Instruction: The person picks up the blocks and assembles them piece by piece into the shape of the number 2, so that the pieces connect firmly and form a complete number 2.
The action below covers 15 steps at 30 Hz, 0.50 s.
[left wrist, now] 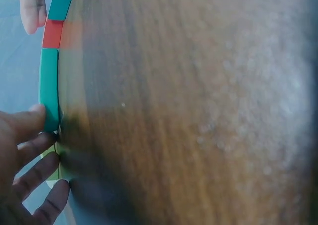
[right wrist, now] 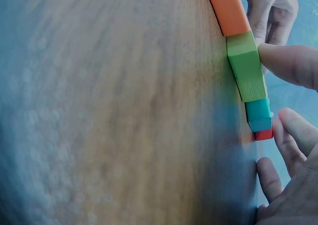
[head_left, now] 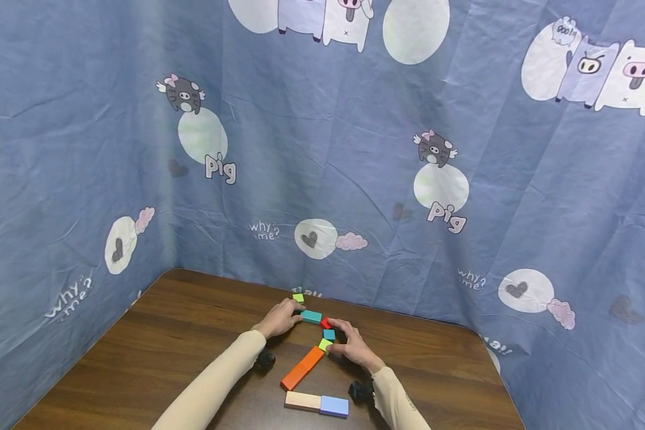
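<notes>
My left hand (head_left: 279, 319) is at the left end of a long teal block (head_left: 312, 316), gripping that end between thumb and index finger. Beyond its fingers sits a light green block (head_left: 298, 298), partly hidden by the hand in the left wrist view. A red block (head_left: 325, 323) adjoins the teal block's right end. My right hand (head_left: 357, 348) spreads along the row's right side: its thumb touches a green block (right wrist: 244, 66), while the other fingertips lie near the red block and a small teal block (head_left: 329, 335). An orange bar (head_left: 302, 368) continues the row toward me.
In front of the orange bar, a pale wooden block (head_left: 303, 401) and a light blue block (head_left: 334, 407) lie end to end. All rest on a brown wooden table (head_left: 441, 370). A blue patterned curtain (head_left: 322, 179) hangs behind and at the sides.
</notes>
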{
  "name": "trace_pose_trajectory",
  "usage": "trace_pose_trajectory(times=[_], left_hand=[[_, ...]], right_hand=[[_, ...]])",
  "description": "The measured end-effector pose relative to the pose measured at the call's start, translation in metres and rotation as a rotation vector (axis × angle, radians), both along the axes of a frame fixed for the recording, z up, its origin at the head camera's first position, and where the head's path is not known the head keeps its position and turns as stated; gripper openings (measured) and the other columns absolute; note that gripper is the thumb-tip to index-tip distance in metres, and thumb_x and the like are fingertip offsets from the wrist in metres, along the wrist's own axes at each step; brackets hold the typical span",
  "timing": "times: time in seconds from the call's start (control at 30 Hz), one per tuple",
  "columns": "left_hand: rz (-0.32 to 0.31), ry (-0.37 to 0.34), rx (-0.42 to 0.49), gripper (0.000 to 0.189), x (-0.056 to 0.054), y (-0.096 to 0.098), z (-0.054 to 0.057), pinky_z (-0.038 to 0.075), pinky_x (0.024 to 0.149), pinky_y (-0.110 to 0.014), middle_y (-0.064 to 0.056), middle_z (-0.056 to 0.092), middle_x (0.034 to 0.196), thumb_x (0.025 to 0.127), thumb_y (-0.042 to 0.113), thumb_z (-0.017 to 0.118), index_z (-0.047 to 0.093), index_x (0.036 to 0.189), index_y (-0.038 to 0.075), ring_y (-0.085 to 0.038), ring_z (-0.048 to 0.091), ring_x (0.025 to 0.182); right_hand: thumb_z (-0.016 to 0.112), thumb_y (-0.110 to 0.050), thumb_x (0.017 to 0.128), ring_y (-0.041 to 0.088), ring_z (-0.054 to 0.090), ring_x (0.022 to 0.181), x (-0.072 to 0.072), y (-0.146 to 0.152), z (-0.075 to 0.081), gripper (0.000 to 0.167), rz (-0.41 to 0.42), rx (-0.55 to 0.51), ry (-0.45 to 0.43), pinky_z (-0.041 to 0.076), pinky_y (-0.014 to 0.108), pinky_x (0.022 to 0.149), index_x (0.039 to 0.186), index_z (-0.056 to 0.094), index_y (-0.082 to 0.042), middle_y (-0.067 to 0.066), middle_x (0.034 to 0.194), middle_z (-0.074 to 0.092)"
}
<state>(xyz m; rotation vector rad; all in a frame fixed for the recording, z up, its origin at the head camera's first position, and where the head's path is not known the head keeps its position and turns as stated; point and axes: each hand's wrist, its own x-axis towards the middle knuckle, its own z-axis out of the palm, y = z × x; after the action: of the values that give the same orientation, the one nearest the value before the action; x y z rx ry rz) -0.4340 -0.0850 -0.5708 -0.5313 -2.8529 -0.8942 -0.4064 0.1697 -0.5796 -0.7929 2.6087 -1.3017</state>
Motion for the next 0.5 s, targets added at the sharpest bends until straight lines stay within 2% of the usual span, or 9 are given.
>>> trace_pose_trajectory(times=[0.17, 0.23, 0.5], left_hand=[[0.016, 0.008, 0.135, 0.028, -0.0021, -0.0016, 0.0000, 0.047, 0.094, -0.045, -0.012, 0.064, 0.118, 0.097, 0.017, 0.058, 0.065, 0.120, 0.004, -0.030, 0.059, 0.114], [0.031, 0.025, 0.194, 0.024, -0.0032, -0.0025, 0.0008, 0.050, 0.089, -0.043, -0.012, 0.066, 0.112, 0.097, 0.014, 0.057, 0.066, 0.116, 0.002, -0.028, 0.062, 0.107], [0.137, -0.005, 0.267, 0.012, -0.0081, -0.0074, 0.0017, 0.051, 0.071, -0.032, -0.001, 0.067, 0.089, 0.091, 0.013, 0.065, 0.069, 0.101, 0.007, -0.012, 0.062, 0.080]], right_hand=[[0.076, -0.023, 0.078, 0.039, 0.031, 0.130, 0.0001, 0.0011, 0.0004, 0.070, 0.004, 0.002, -0.005, 0.024, 0.063, 0.102, 0.141, 0.046, -0.014, 0.010, 0.147, 0.042], [0.076, -0.022, 0.079, 0.039, 0.031, 0.130, 0.0002, 0.0011, 0.0010, 0.070, 0.003, 0.001, 0.001, 0.024, 0.063, 0.102, 0.141, 0.046, -0.014, 0.010, 0.146, 0.042], [0.076, -0.017, 0.077, 0.039, 0.034, 0.129, 0.0018, -0.0004, -0.0006, 0.068, -0.006, -0.031, 0.010, 0.024, 0.064, 0.100, 0.139, 0.048, -0.012, 0.011, 0.144, 0.045]])
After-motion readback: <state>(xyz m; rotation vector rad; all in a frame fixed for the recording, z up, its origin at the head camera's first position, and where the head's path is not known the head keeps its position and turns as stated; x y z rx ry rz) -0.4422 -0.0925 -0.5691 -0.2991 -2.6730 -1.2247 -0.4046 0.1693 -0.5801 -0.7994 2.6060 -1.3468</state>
